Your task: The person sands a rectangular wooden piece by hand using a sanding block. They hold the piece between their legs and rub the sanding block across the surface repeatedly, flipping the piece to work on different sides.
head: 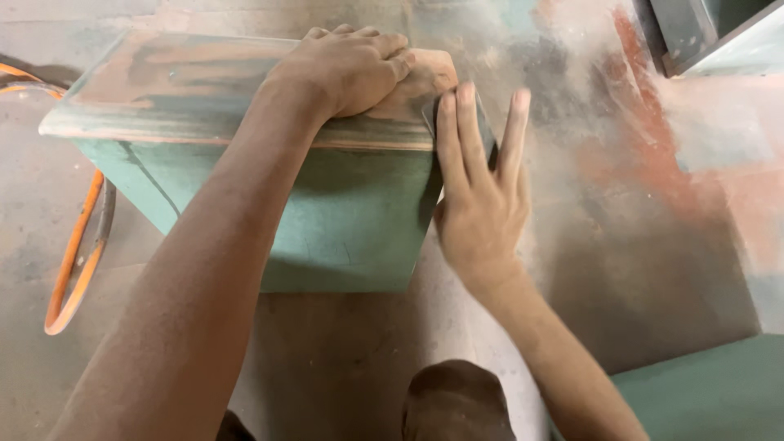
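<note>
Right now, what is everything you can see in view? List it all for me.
Box-shaped wooden piece: one, green with dusty brownish top, centre-left on the floor.
Sanding sheet: one, dark, pressed against the piece's right side under the right hand; only partly visible.
Hose: one, orange, looping on the floor at left.
Green panel: one, bottom right corner.
Grey-green framed piece: one, top right corner, cut off by the edge.
Floor: dusty, with reddish and pale patches.
Knee: one, dark cloth, bottom centre.
Left hand: resting curled on the piece's top right edge.
Right hand: fingers flat against the piece's right side.
</note>
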